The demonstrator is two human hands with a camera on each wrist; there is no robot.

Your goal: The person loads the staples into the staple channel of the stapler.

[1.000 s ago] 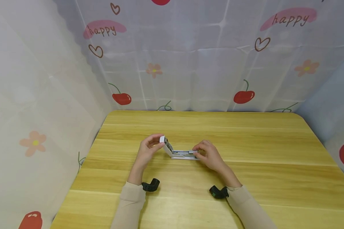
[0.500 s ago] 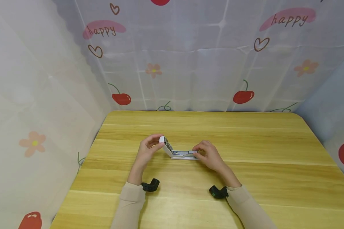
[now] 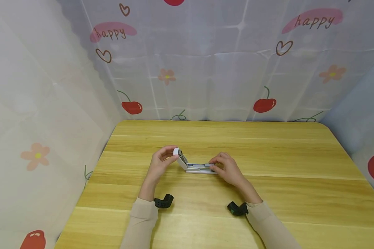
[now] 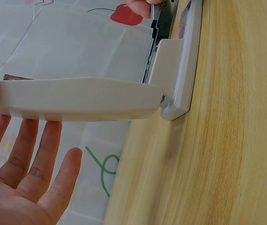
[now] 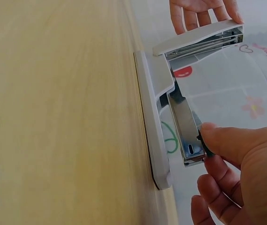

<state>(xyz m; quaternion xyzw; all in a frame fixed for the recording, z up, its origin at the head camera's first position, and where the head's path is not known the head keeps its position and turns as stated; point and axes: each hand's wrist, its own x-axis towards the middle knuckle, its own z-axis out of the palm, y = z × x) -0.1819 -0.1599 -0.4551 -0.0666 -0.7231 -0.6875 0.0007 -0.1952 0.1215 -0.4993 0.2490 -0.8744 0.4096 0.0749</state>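
A white stapler (image 3: pixel 200 171) lies on the table with its top cover swung far up, so the inner metal magazine (image 5: pixel 182 117) shows. My left hand (image 3: pixel 162 159) holds the free end of the raised cover (image 4: pixel 77 98). In the left wrist view the thumb lies on one side of it and several fingertips touch the other. At the far end of the magazine, my right hand (image 3: pixel 230 169) pinches a short grey strip (image 3: pixel 208 165), like a row of staples, between thumb and forefinger. The strip sits in the magazine channel, and its gripped end is partly hidden by the fingertips.
The wood-grain table (image 3: pixel 268 148) extends around the stapler. Behind it hangs a pale curtain (image 3: pixel 205 69) printed with cherries, hearts and flowers. A black wrist camera (image 3: pixel 164 201) sits on the left wrist and another black camera (image 3: pixel 238 209) on the right.
The grey strip in the right fingers appears slightly lower in the magazine than a second ago. Both hands and the raised cover have barely moved.
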